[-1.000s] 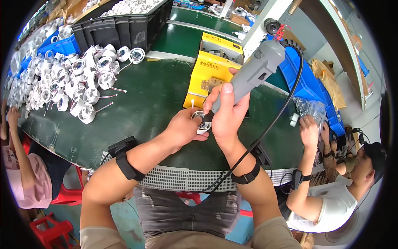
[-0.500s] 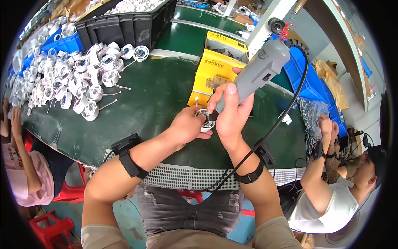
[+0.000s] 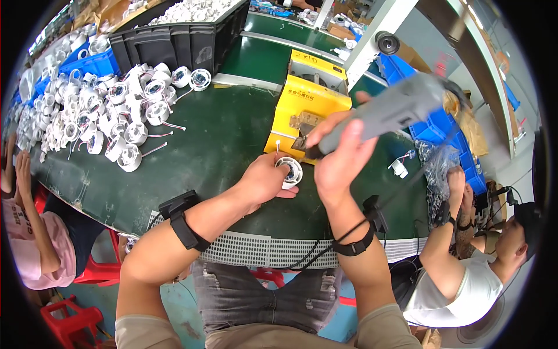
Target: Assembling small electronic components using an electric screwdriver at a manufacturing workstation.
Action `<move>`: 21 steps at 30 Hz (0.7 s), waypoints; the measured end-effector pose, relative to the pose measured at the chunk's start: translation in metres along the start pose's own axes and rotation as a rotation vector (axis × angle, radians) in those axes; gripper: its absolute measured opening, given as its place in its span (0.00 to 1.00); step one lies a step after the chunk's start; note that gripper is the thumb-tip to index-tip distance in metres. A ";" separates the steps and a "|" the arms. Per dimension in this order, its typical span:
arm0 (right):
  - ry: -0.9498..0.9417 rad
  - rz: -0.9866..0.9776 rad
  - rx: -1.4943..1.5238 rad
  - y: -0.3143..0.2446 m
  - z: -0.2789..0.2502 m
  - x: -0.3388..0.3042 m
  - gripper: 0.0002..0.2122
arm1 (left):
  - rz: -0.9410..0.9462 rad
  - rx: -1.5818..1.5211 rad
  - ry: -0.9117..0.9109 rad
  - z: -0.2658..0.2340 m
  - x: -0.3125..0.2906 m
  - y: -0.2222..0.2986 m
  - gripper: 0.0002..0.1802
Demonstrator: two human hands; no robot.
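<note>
My left hand (image 3: 260, 181) holds a round white plastic housing (image 3: 294, 176) over the green table, fingers curled round it. A dark circuit board shows inside the housing, and a thin wire with a small white plug rises from behind it. My right hand (image 3: 342, 166) is closed round a grey electric screwdriver (image 3: 398, 107), somewhat blurred. The screwdriver's dark lower end is beside the yellow screw feeder (image 3: 302, 104), apart from the housing. Its cable trails down past my right forearm.
At the left lies a heap of white housings (image 3: 107, 119) with wires. Behind it stands a black crate (image 3: 174, 46) of white parts. A small white part (image 3: 399, 168) lies to the right, near a plastic bag (image 3: 439, 174) and blue bins (image 3: 450, 139). People sit on both sides.
My right hand has lifted the screwdriver off the housing and swung it up and right, its tip now close to the yellow feeder. My left hand still holds the housing in nearly the same place.
</note>
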State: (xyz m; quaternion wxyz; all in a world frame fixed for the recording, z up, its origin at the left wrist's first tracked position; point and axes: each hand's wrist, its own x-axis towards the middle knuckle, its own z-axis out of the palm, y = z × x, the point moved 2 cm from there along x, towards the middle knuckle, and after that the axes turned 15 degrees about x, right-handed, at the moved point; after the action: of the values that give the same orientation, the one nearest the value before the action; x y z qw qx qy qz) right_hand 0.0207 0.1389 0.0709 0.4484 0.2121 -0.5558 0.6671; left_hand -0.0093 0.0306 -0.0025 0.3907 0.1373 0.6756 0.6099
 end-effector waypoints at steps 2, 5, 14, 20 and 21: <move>0.066 -0.235 -0.093 -0.009 -0.010 0.031 0.29 | -0.011 0.036 -0.004 0.003 0.000 0.001 0.16; 0.136 -0.268 -0.035 -0.020 -0.012 0.076 0.27 | -0.009 0.030 -0.009 0.004 0.000 0.001 0.17; 0.109 -0.117 -0.327 -0.008 -0.043 0.084 0.24 | -0.009 0.037 -0.006 0.004 -0.003 0.003 0.17; 0.254 -0.121 0.172 -0.013 -0.016 0.063 0.15 | -0.007 0.042 -0.015 0.002 -0.002 0.002 0.17; 0.231 -0.032 0.123 -0.009 -0.013 0.058 0.15 | 0.001 0.045 -0.014 0.002 -0.002 0.002 0.17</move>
State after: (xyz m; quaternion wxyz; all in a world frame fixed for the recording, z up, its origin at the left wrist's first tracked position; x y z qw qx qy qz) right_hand 0.0020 0.1715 0.1174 0.5061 0.1702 -0.4550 0.7127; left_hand -0.0071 0.0314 -0.0004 0.3921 0.1508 0.6861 0.5939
